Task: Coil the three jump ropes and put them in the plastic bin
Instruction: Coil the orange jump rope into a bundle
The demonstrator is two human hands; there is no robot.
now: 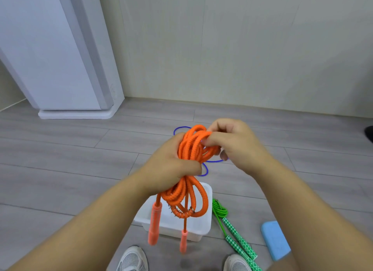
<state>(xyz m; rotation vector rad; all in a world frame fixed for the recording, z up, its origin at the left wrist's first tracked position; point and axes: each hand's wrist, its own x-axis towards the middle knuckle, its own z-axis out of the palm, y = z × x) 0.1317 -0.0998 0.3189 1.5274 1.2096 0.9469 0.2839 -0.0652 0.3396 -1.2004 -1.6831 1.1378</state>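
Grey floor (60, 159). Left hand (171, 163) is gripping the orange jump rope (189, 145) coil; right hand (234, 141) is pinching its loops.

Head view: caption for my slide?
Left hand and right hand grip the coiled orange jump rope over the plastic bin; green rope lies beside it.

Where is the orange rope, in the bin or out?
Out. The left hand and right hand hold the coiled orange rope up over the bin.
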